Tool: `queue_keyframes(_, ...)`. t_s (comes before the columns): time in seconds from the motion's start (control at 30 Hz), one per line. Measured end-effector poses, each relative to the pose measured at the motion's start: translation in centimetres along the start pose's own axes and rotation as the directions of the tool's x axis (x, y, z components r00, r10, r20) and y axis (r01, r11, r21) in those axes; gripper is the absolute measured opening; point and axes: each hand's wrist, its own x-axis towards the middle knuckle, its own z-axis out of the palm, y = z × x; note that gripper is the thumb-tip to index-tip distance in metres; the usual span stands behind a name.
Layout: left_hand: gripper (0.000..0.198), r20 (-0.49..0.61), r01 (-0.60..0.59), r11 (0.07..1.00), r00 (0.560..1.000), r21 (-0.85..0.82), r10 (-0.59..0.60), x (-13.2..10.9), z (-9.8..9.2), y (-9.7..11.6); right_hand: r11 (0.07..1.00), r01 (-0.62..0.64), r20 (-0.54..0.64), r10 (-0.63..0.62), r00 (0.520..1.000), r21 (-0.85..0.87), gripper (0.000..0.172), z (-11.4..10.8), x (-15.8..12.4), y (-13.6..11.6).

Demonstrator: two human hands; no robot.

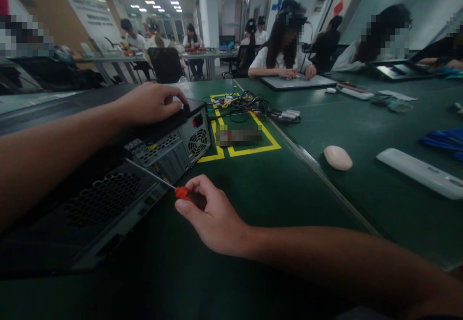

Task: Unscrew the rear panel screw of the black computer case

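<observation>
my right hand (215,219) closed round screwdriver (183,193) (shaft slanting left); computer case (172,160) leftward, under my half-open left hand (155,102).

partly out of my sight
pc case (108,195) runs off left edge, partly behind my left forearm (72,132); screwdriver handle (188,195) partly inside my right hand (220,216), tip contact unclear; pixelated object (240,136) within yellow tape (255,151), unidentifiable.

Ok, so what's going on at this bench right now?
The right hand holds an orange-handled screwdriver, its shaft pointing at the back of a black computer case; whether the tip touches is unclear. The left hand rests on the case's upper side. Beyond it, a tangle of cables lies on the green table.
</observation>
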Motion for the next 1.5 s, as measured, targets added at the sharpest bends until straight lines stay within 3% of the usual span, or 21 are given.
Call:
queue_keyframes(0.4,0.057,0.003,0.010,1.000,1.000,-0.004,-0.010,0.09,0.14,-0.11,0.994,0.047,0.022,-0.045,0.999,-0.096,0.020,-0.22,-0.01,0.01)
queue_keyframes(0.53,0.059,0.012,0.007,1.000,1.000,0.013,-0.007,0.05,0.01,0.09,0.997,0.012,0.011,-0.012,1.000,-0.074,0.017,-0.16,-0.07,-0.12)
queue_keyframes(0.63,0.059,0.014,0.007,1.000,1.000,0.011,-0.007,0.08,0.02,0.02,0.999,-0.021,0.005,0.021,1.000,-0.048,0.029,-0.14,-0.17,-0.39)
queue_keyframes(0.83,0.058,0.012,0.012,1.000,1.000,-0.003,-0.012,0.08,0.12,-0.16,0.998,-0.025,0.025,0.027,0.999,-0.055,0.021,-0.19,-0.16,-0.56)
queue_keyframes(1.5,0.052,-0.002,0.018,1.000,1.000,0.001,-0.018,0.19,0.35,-0.32,1.000,-0.011,-0.002,0.011,1.000,-0.027,0.020,-0.05,0.00,0.04)
